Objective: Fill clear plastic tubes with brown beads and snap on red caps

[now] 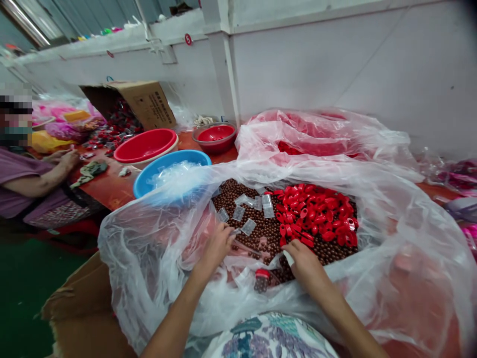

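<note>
My left hand [218,244] is closed at the near left of the brown beads [266,231], with a small clear plastic box [235,231] at its fingertips. Several more clear boxes [249,227] lie loose on the beads just beyond it. At the near edge of the red plastic caps [316,211], my right hand [303,258] has its fingers curled together. A white wrap [288,257] shows on its thumb side; what its fingertips grip is hidden. Between the hands, a bead-filled box with a red cap [262,280] rests on the plastic sheet.
A clear plastic sheet [149,248] surrounds the beads. Behind stand a blue basin [143,181] of clear pieces, a red basin [147,144] and a smaller bowl [216,144]. A bag [324,134] of red parts lies behind. A co-worker [33,184] sits left near a carton [149,107].
</note>
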Demonstrator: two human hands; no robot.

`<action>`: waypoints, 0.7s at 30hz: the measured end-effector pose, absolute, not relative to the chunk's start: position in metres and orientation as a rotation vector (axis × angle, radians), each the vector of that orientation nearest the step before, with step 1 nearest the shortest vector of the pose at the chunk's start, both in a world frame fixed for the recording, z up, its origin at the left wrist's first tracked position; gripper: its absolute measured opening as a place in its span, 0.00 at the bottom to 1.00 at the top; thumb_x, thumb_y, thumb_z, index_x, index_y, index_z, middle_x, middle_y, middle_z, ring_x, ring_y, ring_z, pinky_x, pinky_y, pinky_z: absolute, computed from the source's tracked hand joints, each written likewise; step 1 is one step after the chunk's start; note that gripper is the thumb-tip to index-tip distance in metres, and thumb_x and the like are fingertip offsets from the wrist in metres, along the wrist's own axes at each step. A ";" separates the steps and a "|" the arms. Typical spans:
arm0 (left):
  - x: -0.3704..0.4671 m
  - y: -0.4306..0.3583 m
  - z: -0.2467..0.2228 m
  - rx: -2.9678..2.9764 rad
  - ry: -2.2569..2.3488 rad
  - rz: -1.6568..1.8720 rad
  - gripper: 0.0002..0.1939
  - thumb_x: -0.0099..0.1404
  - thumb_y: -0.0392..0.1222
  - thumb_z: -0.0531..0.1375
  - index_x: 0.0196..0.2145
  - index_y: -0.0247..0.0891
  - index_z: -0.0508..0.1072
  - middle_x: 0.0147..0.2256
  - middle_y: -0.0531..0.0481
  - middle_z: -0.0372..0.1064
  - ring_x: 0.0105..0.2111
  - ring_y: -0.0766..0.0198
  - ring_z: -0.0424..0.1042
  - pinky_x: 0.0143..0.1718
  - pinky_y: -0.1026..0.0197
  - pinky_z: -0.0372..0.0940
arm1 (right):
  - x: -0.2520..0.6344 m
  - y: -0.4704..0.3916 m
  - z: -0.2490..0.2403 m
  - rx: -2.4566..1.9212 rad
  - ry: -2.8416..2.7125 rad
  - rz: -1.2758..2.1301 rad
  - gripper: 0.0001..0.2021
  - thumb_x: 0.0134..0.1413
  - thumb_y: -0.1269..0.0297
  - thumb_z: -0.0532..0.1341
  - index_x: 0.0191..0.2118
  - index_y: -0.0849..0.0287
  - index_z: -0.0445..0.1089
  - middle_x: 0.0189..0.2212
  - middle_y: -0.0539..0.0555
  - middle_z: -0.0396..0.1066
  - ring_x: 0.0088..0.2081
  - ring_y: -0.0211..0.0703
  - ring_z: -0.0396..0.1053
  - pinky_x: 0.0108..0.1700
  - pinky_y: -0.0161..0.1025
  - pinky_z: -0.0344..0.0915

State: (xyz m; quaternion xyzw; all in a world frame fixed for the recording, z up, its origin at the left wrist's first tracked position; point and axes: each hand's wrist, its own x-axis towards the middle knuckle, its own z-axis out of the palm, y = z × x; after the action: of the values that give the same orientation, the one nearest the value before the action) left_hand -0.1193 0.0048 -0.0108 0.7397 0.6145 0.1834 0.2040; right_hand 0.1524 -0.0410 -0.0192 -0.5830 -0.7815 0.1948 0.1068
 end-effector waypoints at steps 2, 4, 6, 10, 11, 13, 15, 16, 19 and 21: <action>-0.108 0.002 -0.006 1.895 1.620 0.607 0.15 0.61 0.41 0.52 0.46 0.38 0.69 0.40 0.46 0.67 0.39 0.61 0.67 0.41 0.60 0.61 | 0.154 -0.032 -0.020 -1.716 -2.294 0.456 0.30 0.38 0.85 0.48 0.49 0.61 0.66 0.44 0.58 0.66 0.45 0.43 0.65 0.48 0.37 0.60; -0.092 -0.001 -0.004 1.723 1.484 0.596 0.18 0.60 0.44 0.54 0.48 0.38 0.67 0.35 0.49 0.69 0.32 0.63 0.68 0.34 0.64 0.62 | 0.151 -0.024 -0.020 -1.667 -2.314 0.356 0.31 0.38 0.85 0.48 0.52 0.60 0.65 0.50 0.59 0.63 0.49 0.44 0.64 0.48 0.38 0.61; -0.074 -0.001 -0.007 1.653 1.400 0.507 0.18 0.57 0.46 0.56 0.44 0.37 0.70 0.29 0.51 0.70 0.27 0.64 0.68 0.28 0.66 0.60 | 0.146 -0.017 -0.022 -1.632 -2.350 0.294 0.31 0.40 0.85 0.48 0.52 0.58 0.64 0.54 0.59 0.61 0.50 0.46 0.63 0.48 0.40 0.62; -0.046 0.012 -0.017 1.698 1.526 0.437 0.11 0.54 0.41 0.58 0.35 0.36 0.75 0.26 0.50 0.71 0.27 0.62 0.67 0.31 0.64 0.58 | 0.145 -0.011 -0.026 -1.697 -2.384 0.248 0.25 0.44 0.82 0.50 0.48 0.60 0.68 0.53 0.61 0.62 0.47 0.48 0.66 0.45 0.42 0.64; -0.042 0.017 -0.019 1.692 1.567 0.447 0.11 0.54 0.39 0.58 0.36 0.36 0.75 0.26 0.49 0.72 0.28 0.62 0.68 0.32 0.63 0.58 | 0.148 -0.011 -0.027 -1.722 -2.381 0.253 0.23 0.45 0.82 0.50 0.47 0.59 0.69 0.53 0.61 0.63 0.47 0.48 0.66 0.44 0.42 0.64; -0.038 0.029 -0.021 1.669 1.613 0.461 0.12 0.53 0.37 0.58 0.37 0.35 0.75 0.27 0.48 0.71 0.29 0.61 0.68 0.33 0.63 0.58 | 0.154 -0.014 -0.028 -1.757 -2.366 0.277 0.22 0.45 0.81 0.50 0.44 0.57 0.70 0.53 0.59 0.62 0.46 0.46 0.67 0.43 0.40 0.64; -0.036 0.040 -0.022 1.647 1.633 0.465 0.12 0.52 0.36 0.59 0.36 0.35 0.75 0.26 0.48 0.71 0.29 0.61 0.68 0.34 0.62 0.58 | 0.159 -0.017 -0.028 -1.779 -2.347 0.301 0.22 0.45 0.82 0.50 0.43 0.56 0.70 0.52 0.58 0.62 0.46 0.45 0.67 0.44 0.39 0.64; -0.035 0.044 -0.023 1.634 1.636 0.467 0.12 0.51 0.36 0.60 0.36 0.35 0.75 0.26 0.49 0.71 0.29 0.61 0.68 0.34 0.62 0.58 | 0.161 -0.019 -0.029 -1.787 -2.341 0.308 0.23 0.44 0.82 0.50 0.43 0.56 0.71 0.52 0.58 0.63 0.47 0.45 0.67 0.44 0.39 0.64; -0.033 0.051 -0.030 1.585 1.604 0.481 0.12 0.50 0.37 0.62 0.35 0.35 0.76 0.24 0.50 0.70 0.27 0.63 0.68 0.32 0.63 0.59 | 0.165 -0.024 -0.032 -1.814 -2.329 0.319 0.25 0.42 0.83 0.49 0.45 0.57 0.70 0.53 0.59 0.62 0.50 0.47 0.65 0.45 0.40 0.64; -0.031 0.053 -0.037 1.537 1.553 0.500 0.12 0.52 0.39 0.61 0.36 0.35 0.75 0.24 0.50 0.70 0.24 0.64 0.67 0.29 0.64 0.59 | 0.166 -0.027 -0.036 -1.821 -2.316 0.316 0.27 0.40 0.84 0.49 0.46 0.57 0.69 0.53 0.59 0.62 0.51 0.48 0.64 0.47 0.41 0.64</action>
State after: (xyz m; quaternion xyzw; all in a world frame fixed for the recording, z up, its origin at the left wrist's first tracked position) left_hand -0.0306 0.0526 -0.0375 0.6176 0.6238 0.2009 0.4348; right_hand 0.1655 -0.0271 -0.0357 -0.6122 -0.7784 0.1061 0.0894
